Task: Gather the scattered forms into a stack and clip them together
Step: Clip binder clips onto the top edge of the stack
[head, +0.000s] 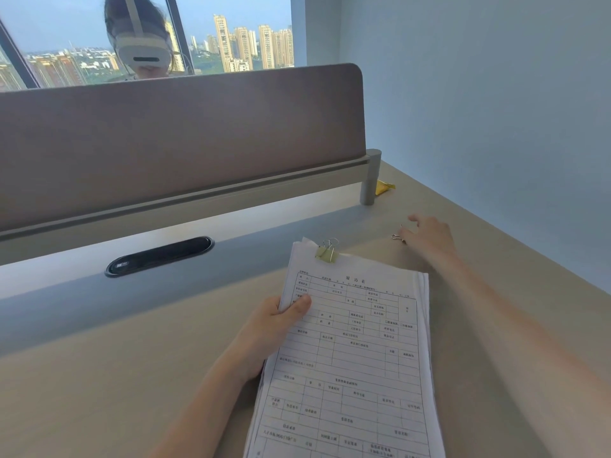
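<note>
Bare left hand (274, 328) gripped stack of forms (353, 358) at its left edge, thumb on top, above desk (99, 391). Yellow binder clip (327, 252) sat on stack's top edge. Right hand (428, 238), fingers loosely spread, touched second clip (399, 238) on desk.

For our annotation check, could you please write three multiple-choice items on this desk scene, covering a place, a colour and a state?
1. Where is the clip on the stack of forms?
A. top edge
B. bottom edge
C. right edge

2. What colour is that binder clip?
A. black
B. yellow-green
C. red

3. What is the left hand doing?
A. lying flat on the desk
B. gripping the stack's left edge
C. touching the divider

Answers:
1 A, it sits on the top edge, near the left corner.
2 B, its body is pale yellow-green.
3 B, the thumb lies on the top sheet.
</note>
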A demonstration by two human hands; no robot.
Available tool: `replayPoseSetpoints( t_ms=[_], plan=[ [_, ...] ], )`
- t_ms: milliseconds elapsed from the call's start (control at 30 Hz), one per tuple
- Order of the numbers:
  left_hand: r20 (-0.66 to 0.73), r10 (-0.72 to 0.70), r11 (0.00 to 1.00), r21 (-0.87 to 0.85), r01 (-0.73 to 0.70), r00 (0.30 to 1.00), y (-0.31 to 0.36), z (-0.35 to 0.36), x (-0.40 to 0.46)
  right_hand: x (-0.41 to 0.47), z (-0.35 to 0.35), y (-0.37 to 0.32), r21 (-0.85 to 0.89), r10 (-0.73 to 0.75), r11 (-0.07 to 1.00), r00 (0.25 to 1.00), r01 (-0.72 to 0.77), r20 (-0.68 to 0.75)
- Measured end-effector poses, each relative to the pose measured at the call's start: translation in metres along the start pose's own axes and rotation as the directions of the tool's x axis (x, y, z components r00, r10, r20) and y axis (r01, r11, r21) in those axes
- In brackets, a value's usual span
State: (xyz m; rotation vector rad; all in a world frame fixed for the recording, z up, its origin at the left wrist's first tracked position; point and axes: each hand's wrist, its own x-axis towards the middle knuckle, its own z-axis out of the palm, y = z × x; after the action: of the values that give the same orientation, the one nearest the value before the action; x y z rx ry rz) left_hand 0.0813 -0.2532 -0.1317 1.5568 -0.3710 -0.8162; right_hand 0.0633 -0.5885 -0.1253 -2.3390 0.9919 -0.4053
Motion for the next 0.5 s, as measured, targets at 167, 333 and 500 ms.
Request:
replayPoseSetpoints(
  t_ms=[167, 333, 500],
  plan=[
    [0.001, -0.007, 1.0, 0.003, 0.007, 1.0, -0.0009, -0.0001, 0.0019, 0.0064, 0.0035, -0.0007, -0.056, 0.017, 0.998, 1.0, -0.016, 0.014],
    [-0.007, -0.011, 1.0, -0.006, 0.011, 1.0, -0.0028, 0.0006, 0.0047, 0.011, 0.009, 0.0037, -0.067, -0.024, 0.997, 1.0, 0.022, -0.02],
    [-0.021, 0.0, 1.0, -0.016, 0.0, 1.0, -0.0035, 0.0026, 0.0052, 0.0031, 0.0067, 0.001, -0.11, -0.123, 0.987, 0.99, 0.115, -0.068]
  ],
)
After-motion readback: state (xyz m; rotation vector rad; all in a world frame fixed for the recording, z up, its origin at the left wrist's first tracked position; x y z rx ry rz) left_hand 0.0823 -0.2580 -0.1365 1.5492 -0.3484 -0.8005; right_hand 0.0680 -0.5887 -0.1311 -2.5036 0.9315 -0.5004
